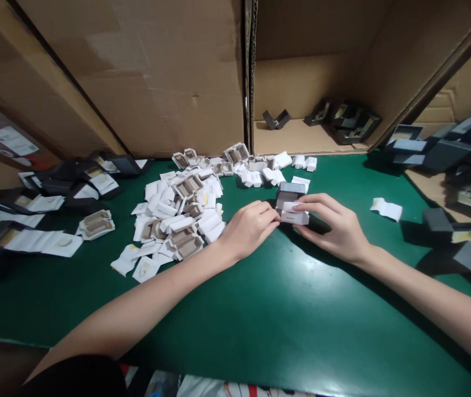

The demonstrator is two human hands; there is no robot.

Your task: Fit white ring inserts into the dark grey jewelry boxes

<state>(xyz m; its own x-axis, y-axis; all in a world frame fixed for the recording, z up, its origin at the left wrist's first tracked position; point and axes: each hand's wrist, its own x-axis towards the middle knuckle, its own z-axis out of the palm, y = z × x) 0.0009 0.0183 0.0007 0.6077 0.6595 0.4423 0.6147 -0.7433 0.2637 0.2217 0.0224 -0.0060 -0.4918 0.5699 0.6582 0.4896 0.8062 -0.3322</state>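
Note:
Between my hands, a small dark box stands with its lid up, and a folded white card insert shows at its front. My left hand has its fingers curled together, fingertips gripping the box's left edge. From the other side, my right hand holds the box, its fingers over the white insert and its thumb low at the right; the thumb's exact contact is partly hidden. Just left of the box lies a heap of white card inserts, some turned to show brown undersides.
Dark boxes, many open, are piled at the left and the right of the green table. A cardboard carton at the back holds several dark boxes. One loose white insert lies right of my hands.

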